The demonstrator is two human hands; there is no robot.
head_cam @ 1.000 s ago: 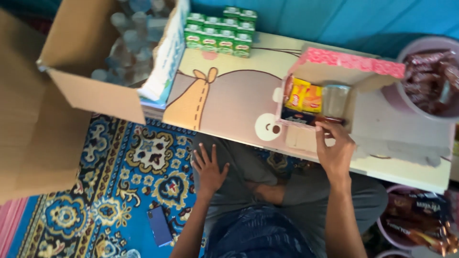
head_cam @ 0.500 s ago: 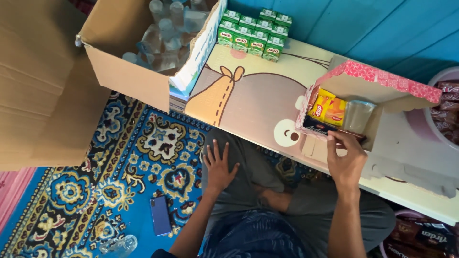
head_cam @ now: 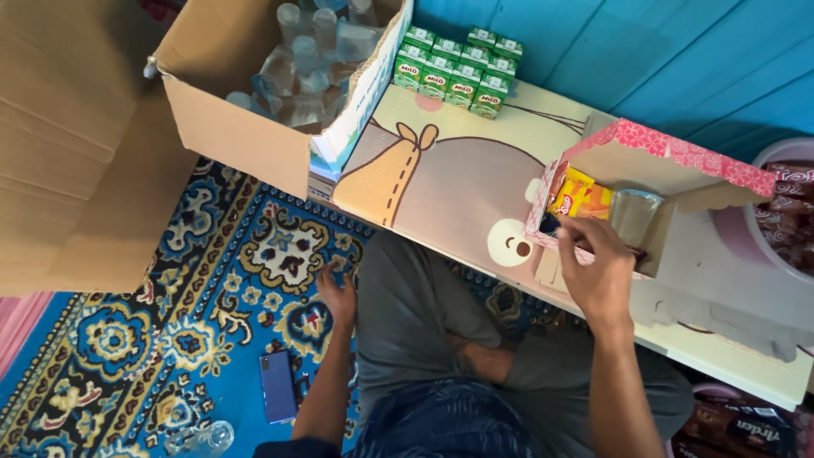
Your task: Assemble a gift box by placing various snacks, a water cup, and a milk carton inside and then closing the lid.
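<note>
- Left hand lies flat, fingers spread, on the patterned rug, holding nothing.
- Right hand curls into the pink-edged box on the low table; what it grips is hidden.
- Clear cup inside could tip if nudged.

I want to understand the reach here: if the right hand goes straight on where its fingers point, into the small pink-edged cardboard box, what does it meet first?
Probably the yellow and orange snack packet lying inside the small pink-edged cardboard box. The right hand points its fingers at it; the clear plastic cup stands beside. Depth is unclear.
</note>
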